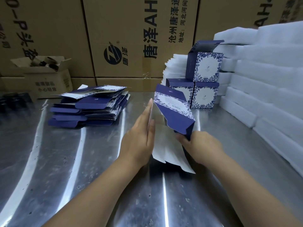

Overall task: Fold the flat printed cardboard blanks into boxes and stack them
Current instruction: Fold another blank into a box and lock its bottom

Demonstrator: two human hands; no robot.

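A half-opened blue and white printed blank (173,112) stands tilted between my hands above the metal table (82,161), its white inner flaps hanging toward me. My right hand (201,145) grips its near right edge. My left hand (141,136) lies flat with fingers straight against its left side. A pile of flat blanks (90,105) lies on the table to the left. Three folded boxes (205,82) are stacked at the back right, two below and one on top with its lid flap up.
White foam slabs (265,79) are piled high along the right side and behind the folded boxes. Large brown cartons (123,38) wall off the back. A small open carton (49,76) with dark items sits at the back left.
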